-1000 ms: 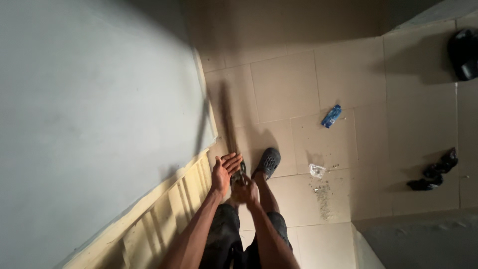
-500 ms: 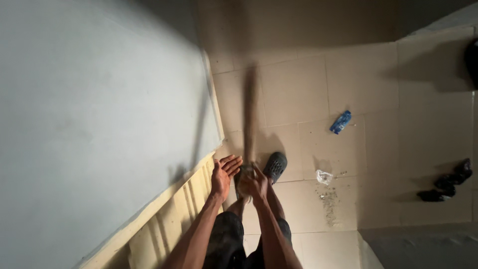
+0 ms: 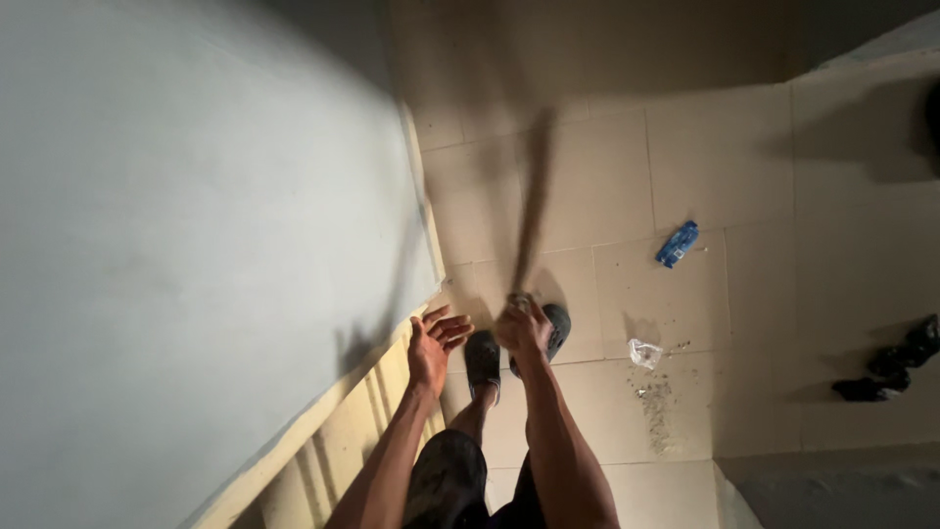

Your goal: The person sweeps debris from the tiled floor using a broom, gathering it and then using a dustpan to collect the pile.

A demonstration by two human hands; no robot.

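Note:
My right hand [image 3: 524, 327] grips the near end of a long dark stick [image 3: 534, 211] that points away over the tiled floor and is blurred by motion. My left hand [image 3: 434, 345] is open, fingers spread, just left of it and next to the edge of a large pale grey board [image 3: 196, 245]. The board lies on a light wooden frame [image 3: 338, 431]. Below my hands are my two feet in dark perforated clogs [image 3: 483, 358].
On the beige tiled floor [image 3: 607, 186] lie a blue wrapper [image 3: 678, 243], a crumpled clear plastic bit [image 3: 645, 353] with a patch of dirt below it, and dark shoes [image 3: 886, 367] at the right. A grey ledge runs along the lower right.
The stick has swung from left to right in my right hand, which rose a little. My left hand stays open by the board's edge. The view has shifted slightly.

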